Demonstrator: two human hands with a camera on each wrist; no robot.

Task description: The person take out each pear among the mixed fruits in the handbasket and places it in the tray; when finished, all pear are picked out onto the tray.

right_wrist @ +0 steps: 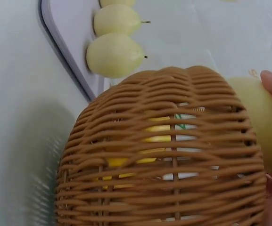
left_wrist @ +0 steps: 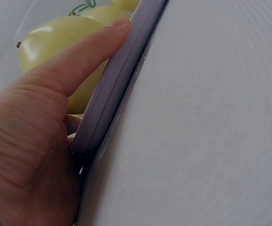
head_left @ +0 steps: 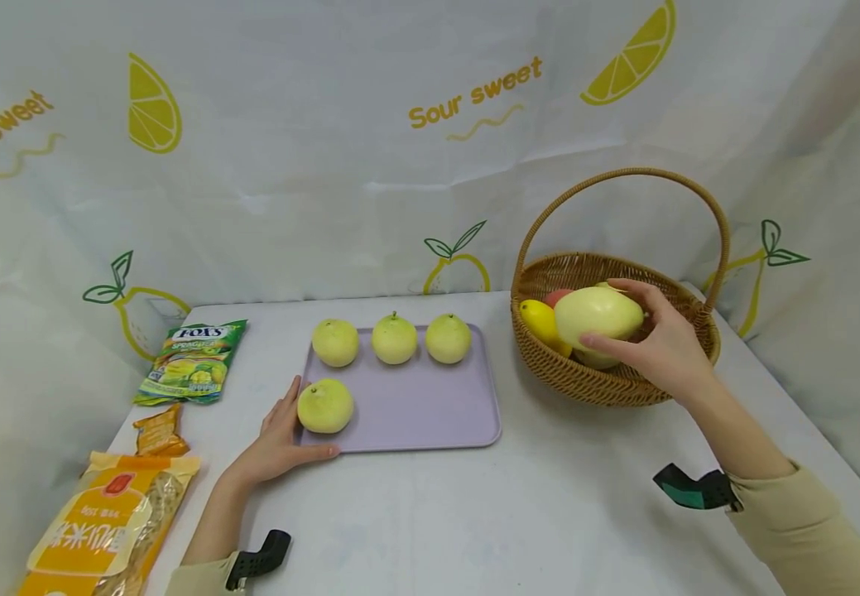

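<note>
My right hand (head_left: pixel 664 343) grips a pale yellow-green pear (head_left: pixel 597 314) over the wicker basket (head_left: pixel 571 381), thumb on the near side and fingers behind. In the right wrist view the basket's woven side covers much of the scene, and part of the held pear (right_wrist: pixel 260 122) shows past it. My left hand (head_left: pixel 276 439) touches the front left corner of the lilac tray (head_left: pixel 415 414), its thumb laid straight along the front rim and its fingers along the left side. On the tray, one pear (head_left: pixel 325 406) sits beside that hand; a row of three pears (head_left: pixel 394 338) lines the back.
The basket's tall handle (head_left: pixel 641 171) arches above my right hand. Inside are a yellow fruit (head_left: pixel 541 323) and a partly hidden red one (head_left: pixel 556 296). Along the table's left lie a green candy bag (head_left: pixel 194 364), a small orange packet (head_left: pixel 160 432) and a large orange bag (head_left: pixel 105 530).
</note>
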